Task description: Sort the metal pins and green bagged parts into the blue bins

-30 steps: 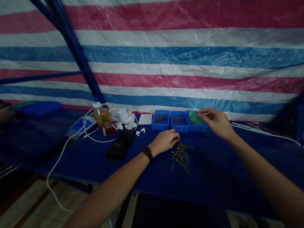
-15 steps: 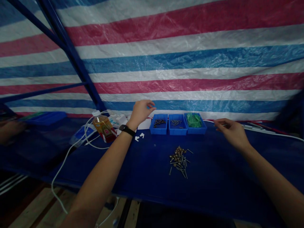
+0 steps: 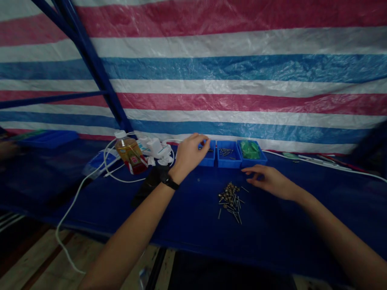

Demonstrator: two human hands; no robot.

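My left hand (image 3: 192,155), with a dark band at its wrist, hangs over the left blue bin (image 3: 208,160). Its fingers are loosely curled with a gap to the thumb, and nothing shows between them. That hand hides part of the bin and the small dark metal pieces inside. The middle blue bin (image 3: 229,162) contains screws. Green plastic bags (image 3: 250,149) fill the right blue bin (image 3: 255,162). My right hand (image 3: 269,181) is open, index finger and thumb apart, just right of a loose pile of screws and brass-coloured round pieces (image 3: 230,197) on the blue table (image 3: 193,225).
Left of my left hand stand a bottle of amber liquid (image 3: 130,153) and white plugs (image 3: 155,147) with cables. A dark item (image 3: 148,185) lies beside my left wrist. Thin tools (image 3: 326,160) lie at the back right. Another person's blurred hand (image 3: 7,150) is at far left.
My left hand has moved right, over the left bin. My right hand has moved left and closer, toward the pile. A dark item now shows beside my left wrist. The view has shifted slightly.
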